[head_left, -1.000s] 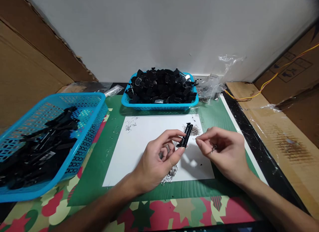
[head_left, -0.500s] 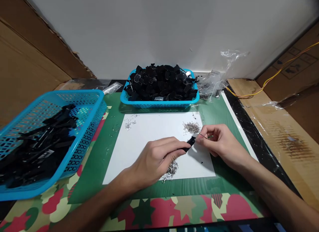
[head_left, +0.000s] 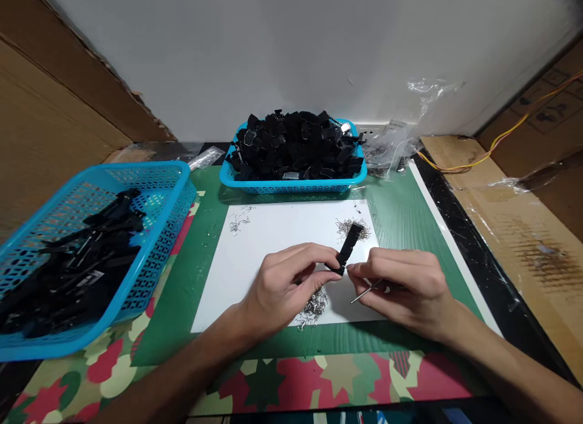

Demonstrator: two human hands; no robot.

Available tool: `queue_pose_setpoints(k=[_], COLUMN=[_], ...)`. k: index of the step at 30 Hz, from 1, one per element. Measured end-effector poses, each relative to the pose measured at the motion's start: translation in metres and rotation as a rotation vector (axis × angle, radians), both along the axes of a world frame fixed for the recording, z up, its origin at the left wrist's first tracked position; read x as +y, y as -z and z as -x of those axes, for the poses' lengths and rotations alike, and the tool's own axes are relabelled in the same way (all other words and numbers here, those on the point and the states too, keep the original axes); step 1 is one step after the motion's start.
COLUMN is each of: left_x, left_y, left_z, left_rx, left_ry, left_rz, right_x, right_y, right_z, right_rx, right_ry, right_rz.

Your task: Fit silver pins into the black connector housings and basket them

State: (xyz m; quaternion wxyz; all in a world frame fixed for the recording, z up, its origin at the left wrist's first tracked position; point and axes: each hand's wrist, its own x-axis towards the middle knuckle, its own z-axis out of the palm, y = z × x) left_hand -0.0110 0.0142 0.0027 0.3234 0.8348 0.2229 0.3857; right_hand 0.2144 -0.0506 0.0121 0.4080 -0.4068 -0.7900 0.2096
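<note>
Between the thumb and fingers of my left hand (head_left: 291,284) is a narrow black plastic part (head_left: 350,243), tilted up and to the right. My right hand (head_left: 405,284) is closed round a thin metal rod (head_left: 367,291), whose end points down to the left. Its fingertips meet the lower end of the black part; whether they pinch something small there I cannot make out. Under my left hand lies a pile of small silvery metal pieces (head_left: 313,307). Behind the black part is a heap of fine bent wire pieces (head_left: 359,229), like little springs.
A blue basket (head_left: 291,186) heaped with black plastic pieces stands at the back. Another blue basket (head_left: 170,211) with long black parts is at left. White paper (head_left: 250,260) lies on a green mat (head_left: 182,296). Clear plastic bags (head_left: 392,147) and a yellow cable (head_left: 494,146) are at right.
The black part has turned more upright in my left hand, its far end now free. My right hand has moved down to its lower end, and the rod now points down left.
</note>
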Motion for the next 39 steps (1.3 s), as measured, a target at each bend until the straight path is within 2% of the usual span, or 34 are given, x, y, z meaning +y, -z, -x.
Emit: queue_pose_setpoints(k=[8, 18, 24, 29, 34, 39], left_x=[0.002, 0.000, -0.004, -0.008, -0.007, -0.006], left_y=[-0.001, 0.000, -0.002, -0.004, -0.010, -0.016], left_z=[-0.001, 0.001, -0.002, -0.004, -0.005, -0.006], left_rx=[-0.040, -0.044, -0.091, -0.136, -0.109, -0.077], left_ry=[0.041, 0.044, -0.011, -0.030, -0.030, -0.024], left_rz=[-0.069, -0.028, 0.152, 0.381, 0.578, 0.659], right_x=[0.002, 0.004, 0.006, 0.004, 0.003, 0.003], right_y=[0.000, -0.004, -0.008, -0.009, -0.007, -0.007], right_z=[-0.001, -0.002, 0.000, -0.001, -0.005, -0.009], right_rx=[0.012, 0.069, 0.124, 0.137, 0.032, -0.093], right_ry=[-0.058, -0.115, -0.088, -0.048, -0.031, -0.003], right_rz=[0.004, 0.068, 0.093, 0.092, 0.013, -0.065])
